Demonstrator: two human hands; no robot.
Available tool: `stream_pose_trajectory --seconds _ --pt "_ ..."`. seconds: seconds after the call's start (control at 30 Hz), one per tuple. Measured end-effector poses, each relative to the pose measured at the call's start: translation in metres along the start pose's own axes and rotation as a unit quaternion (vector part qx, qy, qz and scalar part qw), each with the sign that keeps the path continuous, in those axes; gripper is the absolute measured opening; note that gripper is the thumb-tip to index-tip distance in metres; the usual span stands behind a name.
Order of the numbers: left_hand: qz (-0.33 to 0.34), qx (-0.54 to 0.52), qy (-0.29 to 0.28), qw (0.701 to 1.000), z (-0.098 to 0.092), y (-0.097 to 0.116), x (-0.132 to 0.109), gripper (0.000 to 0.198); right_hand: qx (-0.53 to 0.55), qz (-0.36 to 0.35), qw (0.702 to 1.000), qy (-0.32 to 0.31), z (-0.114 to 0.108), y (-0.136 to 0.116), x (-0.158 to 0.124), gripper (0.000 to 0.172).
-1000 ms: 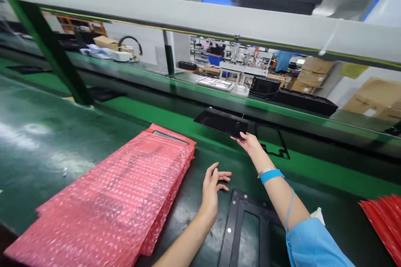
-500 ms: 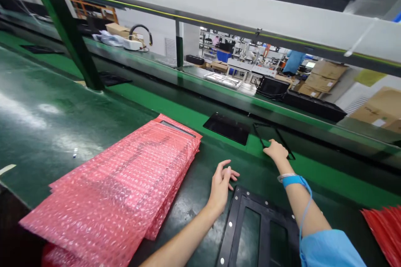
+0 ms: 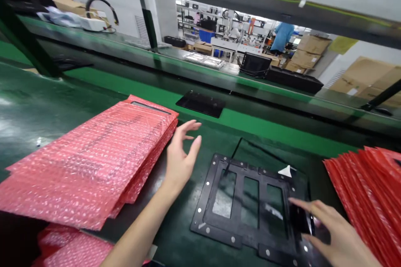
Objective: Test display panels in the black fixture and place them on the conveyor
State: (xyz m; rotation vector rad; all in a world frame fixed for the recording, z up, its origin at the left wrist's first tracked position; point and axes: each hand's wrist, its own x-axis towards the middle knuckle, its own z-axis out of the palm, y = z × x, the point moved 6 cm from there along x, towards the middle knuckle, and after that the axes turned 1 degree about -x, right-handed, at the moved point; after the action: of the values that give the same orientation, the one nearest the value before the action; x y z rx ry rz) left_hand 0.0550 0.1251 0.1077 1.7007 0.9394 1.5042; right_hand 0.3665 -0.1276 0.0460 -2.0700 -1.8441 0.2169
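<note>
My right hand [image 3: 332, 229] grips a thin clear panel with a narrow black border [image 3: 266, 151] by its right side, at the lower right. Motion blurs the panel, and a small white tab [image 3: 285, 171] shows near its far edge. Below it lies a black plate-like fixture [image 3: 200, 208] with rectangular openings and several round silver dots. Whether panel and fixture touch, I cannot tell. My left hand [image 3: 180, 158] hovers open, fingers curved and apart, between the fixture and a stack of pink bubble-wrap bags [image 3: 94, 150]. Nothing is in it.
A dark flat panel [image 3: 200, 103] lies on the green strip behind my hands. Red bags [image 3: 360, 192] stand in a row at the right. More pink bubble wrap [image 3: 75, 248] is low at the left. A dark green post [image 3: 28, 41] rises at the far left.
My right hand has brought the black-bordered panel from the green strip toward me, over the fixture. My left hand stays open, now nearer the bubble-wrap stack. The view has shifted right and down.
</note>
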Motion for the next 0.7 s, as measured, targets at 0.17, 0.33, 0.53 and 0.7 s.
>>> stream_pose_trajectory --seconds 0.17,0.33,0.53,0.7 --pt "0.083 0.292 0.077 0.950 -0.068 0.016 -0.004 0.030 -0.048 -0.108 0.993 0.000 0.023 -0.041 -0.028 0.064" --pt "-0.054 0.511 0.076 0.854 -0.141 -0.020 0.000 0.043 -0.057 -0.155 0.986 0.032 0.021 -0.053 -0.013 0.058" --pt "-0.045 0.500 0.120 0.856 -0.157 -0.013 -0.025 0.027 -0.027 -0.190 0.981 0.042 0.019 -0.054 -0.013 0.054" --pt "-0.039 0.483 0.236 0.842 -0.198 -0.021 -0.071 0.013 0.019 -0.158 0.983 0.096 0.013 -0.051 -0.018 0.043"
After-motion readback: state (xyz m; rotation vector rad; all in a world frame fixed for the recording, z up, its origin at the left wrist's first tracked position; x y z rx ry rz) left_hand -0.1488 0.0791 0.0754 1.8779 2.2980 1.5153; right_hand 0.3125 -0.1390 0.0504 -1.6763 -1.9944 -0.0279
